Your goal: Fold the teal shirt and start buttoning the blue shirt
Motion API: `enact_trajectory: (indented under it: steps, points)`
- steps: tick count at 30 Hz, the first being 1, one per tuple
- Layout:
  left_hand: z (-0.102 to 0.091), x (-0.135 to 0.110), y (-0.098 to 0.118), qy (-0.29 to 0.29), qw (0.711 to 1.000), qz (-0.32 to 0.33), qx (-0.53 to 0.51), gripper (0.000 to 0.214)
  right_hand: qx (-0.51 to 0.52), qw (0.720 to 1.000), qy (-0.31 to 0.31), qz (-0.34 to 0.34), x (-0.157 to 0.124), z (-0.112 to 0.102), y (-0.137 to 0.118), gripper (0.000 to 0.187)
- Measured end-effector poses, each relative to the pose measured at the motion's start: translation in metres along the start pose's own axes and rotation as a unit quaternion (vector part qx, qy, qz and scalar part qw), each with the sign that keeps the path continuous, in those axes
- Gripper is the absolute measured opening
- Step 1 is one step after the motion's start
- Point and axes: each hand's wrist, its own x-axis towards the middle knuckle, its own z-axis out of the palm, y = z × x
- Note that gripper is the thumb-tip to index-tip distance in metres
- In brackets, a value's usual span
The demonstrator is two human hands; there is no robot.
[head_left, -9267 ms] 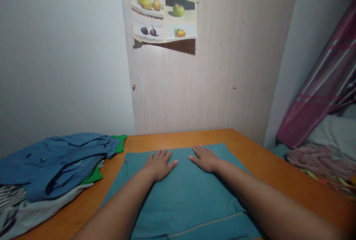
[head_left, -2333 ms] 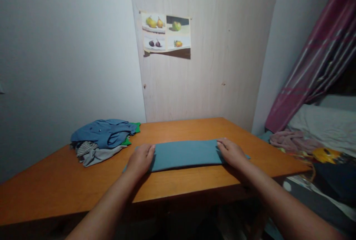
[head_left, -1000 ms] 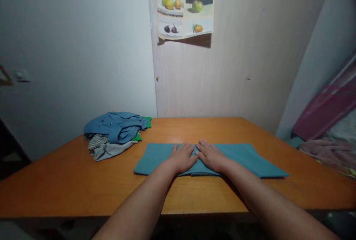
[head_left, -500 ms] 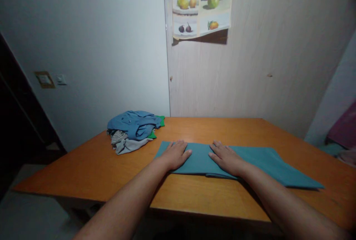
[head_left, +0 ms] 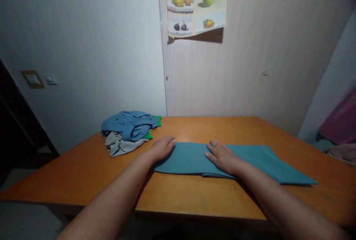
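A folded teal garment [head_left: 191, 160] lies lengthwise across the table in front of me, smooth, with its right end tapering to a point; its exact kind is not clear. At its left end is my left hand [head_left: 162, 148], turned on its side and closed round the edge, its fingertips partly hidden. The cloth bows slightly there. My right hand [head_left: 224, 158] rests flat on the middle of the garment, palm down, fingers stretched out.
A heap of crumpled clothes [head_left: 129, 127], blue on top with striped, grey and green pieces, sits at the table's back left. The orange wooden table [head_left: 194, 199] meets the wall behind. A fruit picture sheet [head_left: 196, 12] hangs there. Pink cloth [head_left: 340, 119] shows at far right.
My left hand has slid left from lying flat on the garment to its left edge and turned on its side. The right hand stays in place. The view has shifted slightly right.
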Motion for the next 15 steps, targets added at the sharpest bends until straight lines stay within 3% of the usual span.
enact_trajectory:
  steps: [3, 6, 15]
  points:
    - [-0.011, 0.009, -0.026, 0.063, 0.997, -0.046, -0.031, 0.049, 0.000, 1.000, -0.001, 0.002, -0.001, 0.000, -0.001, 0.079]
    - [-0.020, 0.013, -0.046, 0.086, 0.991, -0.078, -0.066, 0.044, -0.001, 1.000, 0.000, 0.003, 0.000, 0.001, 0.000, 0.080]
    - [-0.015, 0.006, -0.055, 0.024, 0.985, -0.106, -0.131, 0.025, -0.002, 1.000, 0.007, 0.006, 0.002, 0.004, 0.002, 0.081]
